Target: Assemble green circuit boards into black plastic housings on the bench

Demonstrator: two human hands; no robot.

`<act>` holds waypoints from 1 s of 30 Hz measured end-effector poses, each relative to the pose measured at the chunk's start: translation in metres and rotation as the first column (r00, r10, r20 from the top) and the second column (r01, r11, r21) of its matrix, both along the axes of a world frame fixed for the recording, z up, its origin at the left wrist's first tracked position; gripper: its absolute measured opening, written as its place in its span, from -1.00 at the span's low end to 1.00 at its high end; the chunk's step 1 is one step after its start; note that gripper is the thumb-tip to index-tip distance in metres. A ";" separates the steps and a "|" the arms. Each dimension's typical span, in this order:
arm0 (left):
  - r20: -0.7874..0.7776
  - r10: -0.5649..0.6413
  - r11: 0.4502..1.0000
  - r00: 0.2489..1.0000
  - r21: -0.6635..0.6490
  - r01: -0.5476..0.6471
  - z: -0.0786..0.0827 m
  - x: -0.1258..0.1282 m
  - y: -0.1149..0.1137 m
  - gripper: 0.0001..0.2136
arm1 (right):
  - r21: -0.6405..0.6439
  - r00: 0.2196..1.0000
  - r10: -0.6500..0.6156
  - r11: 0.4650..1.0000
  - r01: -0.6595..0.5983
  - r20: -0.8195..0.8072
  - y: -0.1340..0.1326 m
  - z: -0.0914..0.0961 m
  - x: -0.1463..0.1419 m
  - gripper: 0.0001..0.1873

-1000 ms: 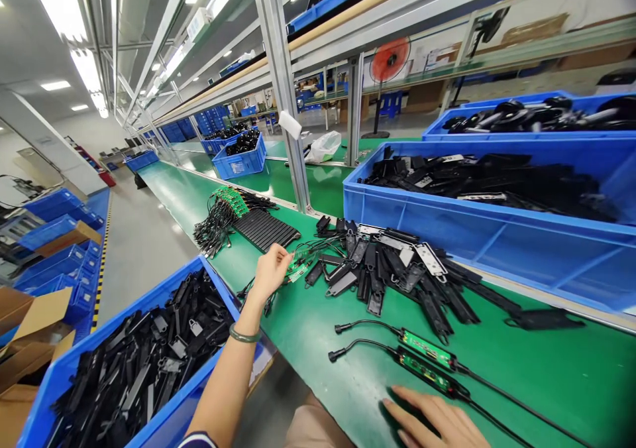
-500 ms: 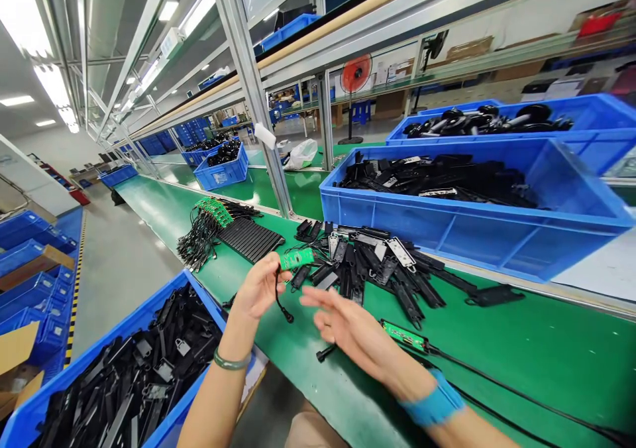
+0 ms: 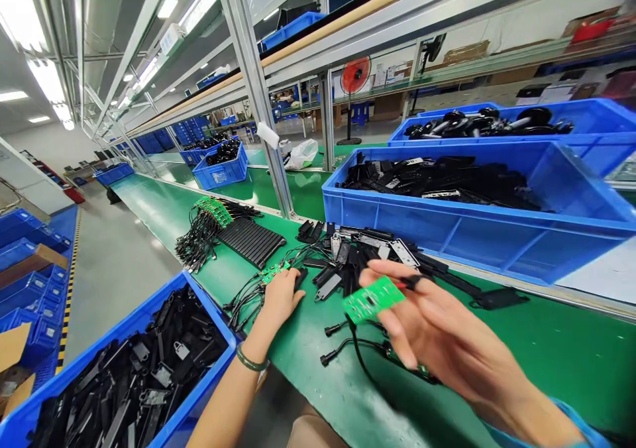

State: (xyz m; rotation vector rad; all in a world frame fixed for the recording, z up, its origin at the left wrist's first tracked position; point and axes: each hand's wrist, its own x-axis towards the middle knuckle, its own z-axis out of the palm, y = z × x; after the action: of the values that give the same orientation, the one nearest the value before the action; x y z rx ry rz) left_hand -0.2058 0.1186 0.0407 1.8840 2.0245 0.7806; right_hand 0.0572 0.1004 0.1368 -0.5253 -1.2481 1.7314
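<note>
My right hand, blurred by motion, holds a green circuit board between thumb and fingers, a little above the bench. A black cable hangs from the board. Below it, black cables with round plug ends lie on the green surface, partly behind my hand. My left hand rests low on the bench with its fingers curled at a dark plastic casing. Next to those fingers lie more green circuit boards with black leads. A loose heap of black casings spreads between my hands and beyond.
A blue bin full of black parts stands at the near left. Behind the heap sits a large blue bin of black casings. A row of black strips and bundled boards with cables lie left. A metal post rises behind.
The circuit board that was in my left hand is now in my right hand. My left hand has dropped to the bench at a black casing; the right has moved right and up.
</note>
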 end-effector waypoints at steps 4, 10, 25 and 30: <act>-0.059 0.063 0.998 0.996 0.007 -0.063 -0.004 -0.002 -0.001 -0.83 | 0.067 0.984 -0.101 0.993 0.092 0.145 -0.033 -0.015 0.051 -0.66; 0.072 0.035 0.996 0.997 0.084 -0.041 0.006 0.004 -0.019 -0.86 | 0.323 0.791 -0.309 0.934 0.150 0.529 -0.058 -0.064 0.071 -0.76; 0.681 -0.410 0.800 0.607 -0.052 0.598 -0.001 0.098 -0.076 -0.73 | 0.628 0.650 -0.548 0.766 0.138 0.526 -0.056 -0.098 0.070 -0.83; 0.988 0.089 0.741 0.130 -0.153 0.654 -0.014 0.120 -0.081 -0.48 | 0.310 0.721 -0.411 0.909 0.278 0.558 -0.059 -0.091 0.059 -0.86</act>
State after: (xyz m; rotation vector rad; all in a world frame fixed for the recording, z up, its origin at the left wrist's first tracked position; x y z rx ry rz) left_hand -0.0859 0.0372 0.0262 0.8292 0.7470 0.7765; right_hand 0.1165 0.0413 0.0456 -1.1871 -1.6276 1.1117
